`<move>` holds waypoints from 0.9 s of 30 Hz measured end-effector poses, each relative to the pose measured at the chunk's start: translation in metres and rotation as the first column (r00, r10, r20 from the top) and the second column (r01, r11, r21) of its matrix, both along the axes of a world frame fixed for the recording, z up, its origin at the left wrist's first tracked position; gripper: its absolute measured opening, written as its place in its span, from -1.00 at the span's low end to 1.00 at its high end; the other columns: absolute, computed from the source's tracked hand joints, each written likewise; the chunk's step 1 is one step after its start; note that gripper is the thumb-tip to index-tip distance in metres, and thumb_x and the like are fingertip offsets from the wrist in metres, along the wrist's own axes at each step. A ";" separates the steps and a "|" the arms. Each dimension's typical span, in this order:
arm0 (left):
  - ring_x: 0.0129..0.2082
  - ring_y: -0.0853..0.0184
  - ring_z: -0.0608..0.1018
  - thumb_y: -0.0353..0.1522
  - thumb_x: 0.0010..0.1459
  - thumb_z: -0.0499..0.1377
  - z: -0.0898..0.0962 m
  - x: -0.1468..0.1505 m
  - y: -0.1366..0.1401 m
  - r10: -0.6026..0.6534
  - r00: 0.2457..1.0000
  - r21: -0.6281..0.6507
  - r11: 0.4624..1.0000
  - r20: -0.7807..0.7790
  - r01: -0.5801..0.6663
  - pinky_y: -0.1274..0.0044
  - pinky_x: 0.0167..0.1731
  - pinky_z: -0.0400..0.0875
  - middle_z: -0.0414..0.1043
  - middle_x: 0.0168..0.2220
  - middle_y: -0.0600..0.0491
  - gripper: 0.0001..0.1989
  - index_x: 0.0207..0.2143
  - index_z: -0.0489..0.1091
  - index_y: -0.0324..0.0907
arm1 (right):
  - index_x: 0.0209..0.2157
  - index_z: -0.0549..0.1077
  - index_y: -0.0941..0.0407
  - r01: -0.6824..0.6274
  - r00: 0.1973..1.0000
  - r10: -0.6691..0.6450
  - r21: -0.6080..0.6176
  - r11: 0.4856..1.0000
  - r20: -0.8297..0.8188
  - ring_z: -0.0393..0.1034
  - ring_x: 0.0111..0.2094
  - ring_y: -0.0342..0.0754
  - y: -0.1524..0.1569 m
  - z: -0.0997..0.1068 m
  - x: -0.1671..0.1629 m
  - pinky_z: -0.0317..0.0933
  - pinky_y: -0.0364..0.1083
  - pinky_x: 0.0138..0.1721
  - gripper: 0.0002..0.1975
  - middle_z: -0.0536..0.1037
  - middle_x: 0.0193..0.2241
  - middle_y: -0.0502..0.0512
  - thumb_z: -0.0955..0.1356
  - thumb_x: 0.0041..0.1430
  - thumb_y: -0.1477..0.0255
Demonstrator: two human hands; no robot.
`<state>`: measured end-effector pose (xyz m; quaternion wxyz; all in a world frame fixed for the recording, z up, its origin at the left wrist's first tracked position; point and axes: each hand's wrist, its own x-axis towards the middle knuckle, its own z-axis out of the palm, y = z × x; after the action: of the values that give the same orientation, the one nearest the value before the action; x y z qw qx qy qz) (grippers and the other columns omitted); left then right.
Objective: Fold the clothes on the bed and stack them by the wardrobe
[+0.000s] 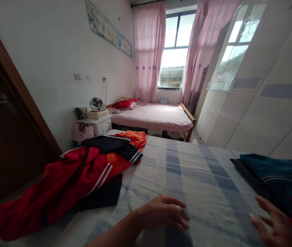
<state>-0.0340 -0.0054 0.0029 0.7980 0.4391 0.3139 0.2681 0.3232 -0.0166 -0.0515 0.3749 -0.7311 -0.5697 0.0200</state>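
Note:
My left hand [165, 212] hovers over or rests on the striped bed sheet [197, 171], fingers loosely bent and apart, with nothing in it. At the lower right, my right hand [274, 219] has its fingers spread, close to a folded dark teal garment [287, 171]; whether it touches the cloth I cannot tell. To the left lies a loose heap of clothes: a red garment with white stripes [71, 181], a black garment with striped cuff [112, 144] and an orange garment [137, 138]. A dark cloth [102, 195] shows underneath the red one.
Beyond this bed stands another bed [153, 115] with a pink sheet below the window. A white nightstand [102, 124] holds a small fan [97, 104]. White wardrobe doors [259, 113] line the right side; a brown door [4, 103] is at the left.

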 end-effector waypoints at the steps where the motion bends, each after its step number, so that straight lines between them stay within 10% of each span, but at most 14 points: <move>1: -0.38 0.28 0.55 -0.23 -0.17 0.29 0.005 -0.002 -0.001 0.022 0.999 0.034 0.999 -0.043 -0.020 0.35 -0.26 0.38 0.48 -0.27 -0.16 -0.50 -0.17 0.40 -0.33 | 0.12 0.17 0.04 -0.041 0.999 0.041 -0.024 0.999 0.027 0.36 -0.06 0.29 0.003 -0.013 -0.006 0.36 0.17 -0.18 -0.44 0.23 0.12 0.31 0.16 0.12 0.12; 5: -0.29 0.23 0.55 -0.21 -0.11 0.23 0.040 -0.031 -0.003 0.190 0.965 0.238 0.960 -0.178 -0.145 0.39 -0.28 0.40 0.48 -0.19 -0.21 -0.50 -0.13 0.40 -0.34 | -0.01 0.25 -0.04 -0.151 0.976 0.156 -0.047 0.987 0.152 0.20 0.12 0.27 0.011 -0.040 -0.011 0.12 0.23 0.10 -0.58 0.34 0.05 0.23 0.17 0.10 0.16; 8: -0.13 0.20 0.51 -0.19 0.03 0.13 0.074 -0.086 0.009 0.469 0.839 0.484 0.822 -0.276 -0.300 0.40 -0.15 0.38 0.44 -0.06 -0.16 -0.50 -0.03 0.34 -0.29 | -0.06 0.28 -0.13 -0.162 0.969 0.167 -0.044 0.986 0.182 0.22 0.10 0.24 0.011 -0.040 -0.008 0.15 0.20 0.09 -0.65 0.36 0.04 0.18 0.18 0.10 0.19; 13: 0.19 0.05 0.22 -0.25 0.05 0.12 0.102 -0.204 0.049 0.882 0.261 0.814 0.466 -0.393 -0.347 0.34 0.13 0.10 0.22 0.16 -0.17 -0.51 0.03 0.28 -0.25 | -0.14 0.37 -0.07 -0.165 0.971 0.173 -0.063 0.984 0.165 0.27 0.06 0.25 0.011 -0.035 -0.012 0.17 0.20 0.06 -0.66 0.44 -0.02 0.19 0.16 0.08 0.18; 17: 0.14 0.00 0.26 -0.25 0.00 0.24 0.091 -0.259 0.067 0.868 -0.045 0.851 0.474 -0.495 -0.225 0.19 0.10 0.12 0.29 0.07 -0.22 -0.58 -0.10 0.36 -0.29 | -0.17 0.42 -0.07 -0.145 0.970 0.155 -0.066 0.987 0.187 0.31 0.03 0.22 0.012 -0.035 -0.018 0.20 0.22 0.01 -0.63 0.47 -0.03 0.17 0.13 0.10 0.15; 22: -0.11 0.23 0.47 -0.25 0.16 0.15 0.082 -0.274 0.071 0.826 -0.150 0.837 0.517 -0.543 -0.180 0.27 -0.11 0.37 0.40 -0.09 -0.02 -0.72 -0.13 0.37 -0.24 | -0.16 0.48 0.06 -0.160 0.956 0.175 -0.081 0.984 0.236 0.34 0.02 0.19 0.009 -0.026 -0.025 0.27 0.18 -0.04 -0.53 0.48 -0.04 0.21 0.11 0.08 0.17; 27: -0.23 0.27 0.51 -0.23 0.20 0.09 0.116 -0.273 0.064 0.918 -0.103 0.913 0.359 -0.383 -0.195 0.35 -0.19 0.41 0.46 -0.23 0.01 -0.72 -0.19 0.39 -0.28 | -0.16 0.51 0.11 -0.156 0.950 0.175 -0.092 0.983 0.259 0.37 -0.01 0.16 0.006 -0.016 -0.031 0.32 0.14 -0.12 -0.47 0.50 -0.05 0.19 0.11 0.03 0.17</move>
<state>-0.3070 0.0582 0.1188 0.0270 0.5171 0.7662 0.3807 0.2919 -0.0110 -0.0677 0.2661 -0.6894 -0.6732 -0.0270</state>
